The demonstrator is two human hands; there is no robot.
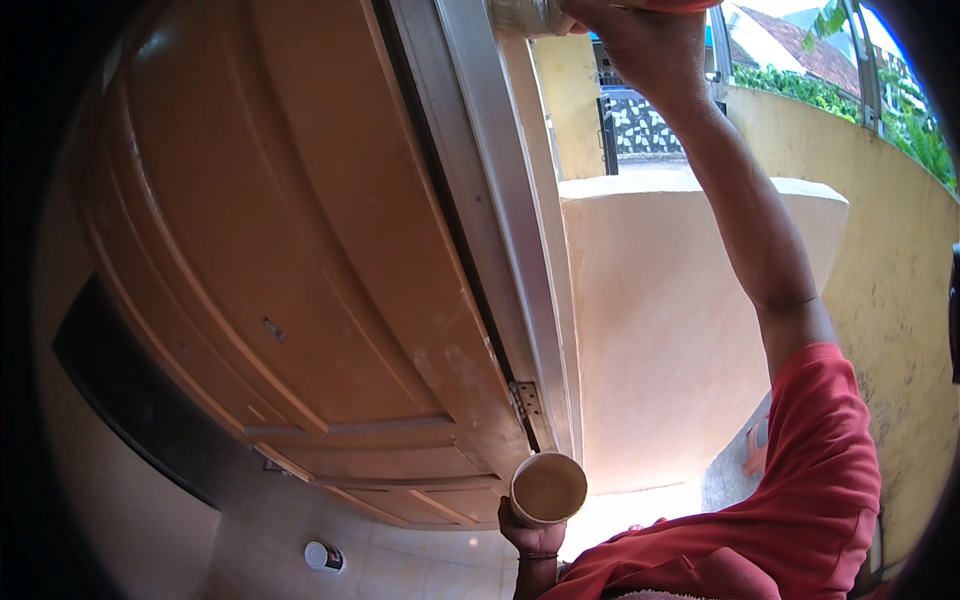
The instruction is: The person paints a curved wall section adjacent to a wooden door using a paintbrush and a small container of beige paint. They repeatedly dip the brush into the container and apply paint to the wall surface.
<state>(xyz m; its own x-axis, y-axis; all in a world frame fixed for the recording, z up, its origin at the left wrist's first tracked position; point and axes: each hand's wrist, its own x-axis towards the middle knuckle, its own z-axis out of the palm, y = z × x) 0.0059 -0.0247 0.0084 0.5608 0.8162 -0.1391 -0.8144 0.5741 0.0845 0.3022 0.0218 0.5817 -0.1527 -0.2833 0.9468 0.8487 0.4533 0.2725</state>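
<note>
My left hand [528, 536] is low in the middle of the head view, closed around a round pot [548, 488]. The pot's open top faces up and its inside looks beige. My right arm is stretched up to the top edge, where my right hand [655, 42] grips what looks like a paintbrush [528, 16]. A whitish end shows left of that hand beside the door frame [470, 150], and a red part shows to its right. The upper edge cuts off the rest, so I cannot tell whether it touches the frame.
A brown panelled door [290, 220] fills the left, with a metal hinge [527, 400] on its edge. A can [323, 557] stands on the tiled floor [420, 565]. To the right are a low pale wall [660, 330] and a yellow wall [890, 260].
</note>
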